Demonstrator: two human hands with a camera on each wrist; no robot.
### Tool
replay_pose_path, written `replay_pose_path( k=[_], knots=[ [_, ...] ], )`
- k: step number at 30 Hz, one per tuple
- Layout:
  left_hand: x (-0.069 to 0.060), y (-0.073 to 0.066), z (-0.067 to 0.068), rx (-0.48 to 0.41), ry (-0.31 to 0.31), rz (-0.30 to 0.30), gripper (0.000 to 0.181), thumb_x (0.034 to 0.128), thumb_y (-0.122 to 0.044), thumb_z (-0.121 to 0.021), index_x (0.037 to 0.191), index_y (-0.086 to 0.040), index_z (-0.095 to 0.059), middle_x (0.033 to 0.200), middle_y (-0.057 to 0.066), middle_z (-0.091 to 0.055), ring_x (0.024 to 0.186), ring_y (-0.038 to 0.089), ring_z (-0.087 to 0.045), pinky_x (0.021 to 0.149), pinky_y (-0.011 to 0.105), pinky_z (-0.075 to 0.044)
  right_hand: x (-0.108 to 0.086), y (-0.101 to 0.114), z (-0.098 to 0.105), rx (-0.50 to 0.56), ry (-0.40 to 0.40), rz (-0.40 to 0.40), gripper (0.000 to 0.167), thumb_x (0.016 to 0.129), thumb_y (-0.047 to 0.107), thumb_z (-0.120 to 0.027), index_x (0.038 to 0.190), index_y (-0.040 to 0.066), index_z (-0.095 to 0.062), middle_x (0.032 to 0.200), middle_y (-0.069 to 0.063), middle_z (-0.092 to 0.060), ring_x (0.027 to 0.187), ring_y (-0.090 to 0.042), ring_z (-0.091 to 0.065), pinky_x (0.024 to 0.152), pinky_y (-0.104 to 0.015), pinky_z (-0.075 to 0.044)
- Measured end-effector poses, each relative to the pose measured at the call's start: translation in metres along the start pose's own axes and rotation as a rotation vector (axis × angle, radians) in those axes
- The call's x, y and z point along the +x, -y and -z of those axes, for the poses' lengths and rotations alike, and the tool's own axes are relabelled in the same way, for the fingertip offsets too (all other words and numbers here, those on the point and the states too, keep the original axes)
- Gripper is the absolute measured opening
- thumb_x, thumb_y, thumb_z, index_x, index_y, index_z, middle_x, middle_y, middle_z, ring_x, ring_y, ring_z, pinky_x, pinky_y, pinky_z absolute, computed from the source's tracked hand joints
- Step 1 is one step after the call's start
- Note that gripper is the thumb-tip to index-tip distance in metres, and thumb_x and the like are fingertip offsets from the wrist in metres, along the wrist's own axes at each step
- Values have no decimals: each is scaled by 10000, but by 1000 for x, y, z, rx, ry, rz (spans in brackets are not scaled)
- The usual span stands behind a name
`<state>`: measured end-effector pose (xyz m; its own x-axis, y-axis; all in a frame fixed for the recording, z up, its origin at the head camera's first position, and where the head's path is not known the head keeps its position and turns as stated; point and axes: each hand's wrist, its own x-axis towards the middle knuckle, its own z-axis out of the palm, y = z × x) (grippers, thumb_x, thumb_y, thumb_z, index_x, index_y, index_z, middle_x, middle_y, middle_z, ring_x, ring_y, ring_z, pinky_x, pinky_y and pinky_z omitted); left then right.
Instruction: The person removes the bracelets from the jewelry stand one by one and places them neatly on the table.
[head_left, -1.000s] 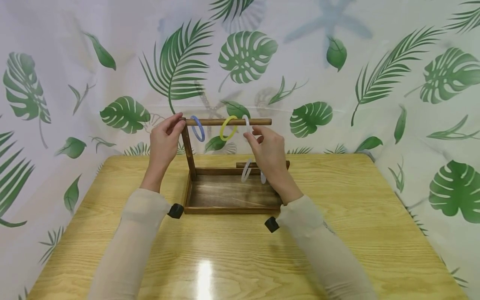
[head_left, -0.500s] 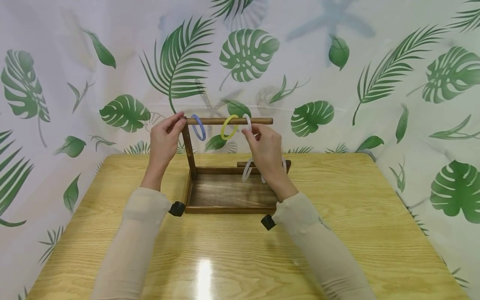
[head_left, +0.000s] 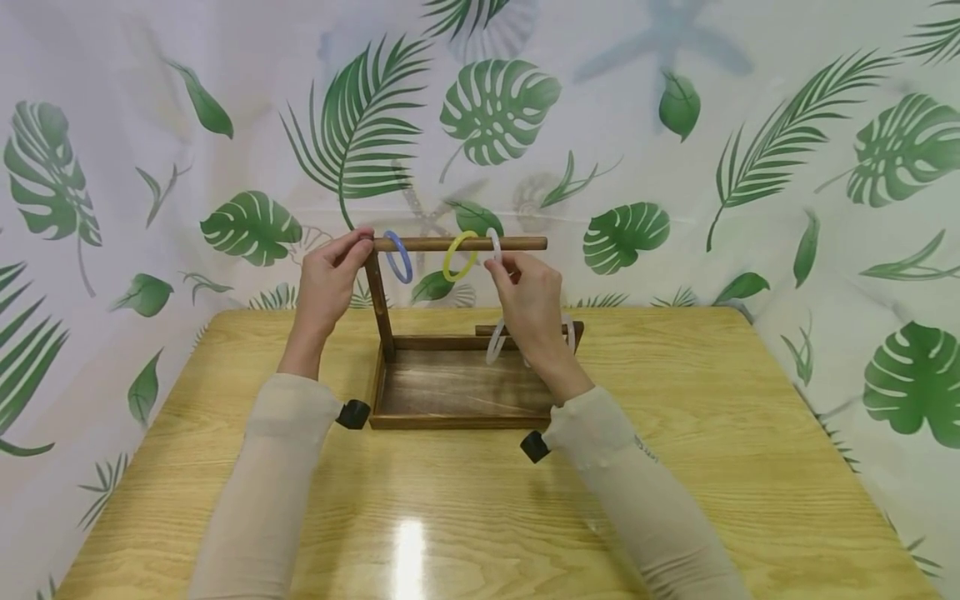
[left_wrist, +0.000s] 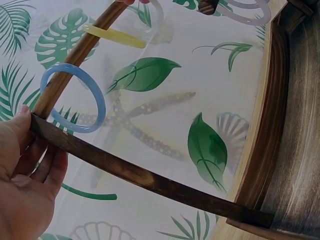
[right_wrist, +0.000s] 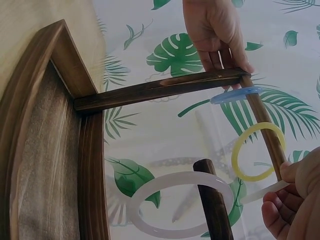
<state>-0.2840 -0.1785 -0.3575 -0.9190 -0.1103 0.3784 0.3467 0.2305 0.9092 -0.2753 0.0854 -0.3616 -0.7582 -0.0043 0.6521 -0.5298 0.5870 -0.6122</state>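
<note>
A dark wooden stand has an upright post (head_left: 379, 304) and an upper bar (head_left: 525, 243) running to the right. At their corner my left hand (head_left: 327, 279) grips the stand, thumb and fingers on opposite sides. Three rings encircle the bar: a blue ring (left_wrist: 100, 107) closest to the post, a yellow ring (head_left: 447, 267) mid-bar, and a white ring (head_left: 495, 240) further right. My right hand (head_left: 534, 304) pinches the white ring at its lower part. Below, whitish rings (right_wrist: 170, 233) hang on a shorter lower bar (right_wrist: 214, 210), partly hidden behind that hand.
The stand's base is a shallow wooden tray (head_left: 457, 422) on a light wood table (head_left: 465, 492). Behind it hangs a white cloth (head_left: 615, 158) with green leaf prints. Black wrist cameras (head_left: 353, 414) sit at both cuffs.
My right hand has shifted slightly left and turned a little, keeping its pinch on the white ring. More of a lower ring shows at its right. My left hand keeps its place.
</note>
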Motion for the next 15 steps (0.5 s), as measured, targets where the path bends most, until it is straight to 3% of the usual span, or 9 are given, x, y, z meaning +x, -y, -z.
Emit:
replay_pose_path(
  k=[15],
  knots=[
    [4, -2, 5, 74, 59, 67, 411, 1070, -307, -598, 1382, -49, -665, 1421, 112, -629, 1289, 253, -608, 1093, 329, -467, 0, -5, 1, 9, 5, -5, 227, 1009, 156, -702, 942, -45, -782, 799, -141, -738, 574, -203, -611, 472, -273, -420]
  ],
)
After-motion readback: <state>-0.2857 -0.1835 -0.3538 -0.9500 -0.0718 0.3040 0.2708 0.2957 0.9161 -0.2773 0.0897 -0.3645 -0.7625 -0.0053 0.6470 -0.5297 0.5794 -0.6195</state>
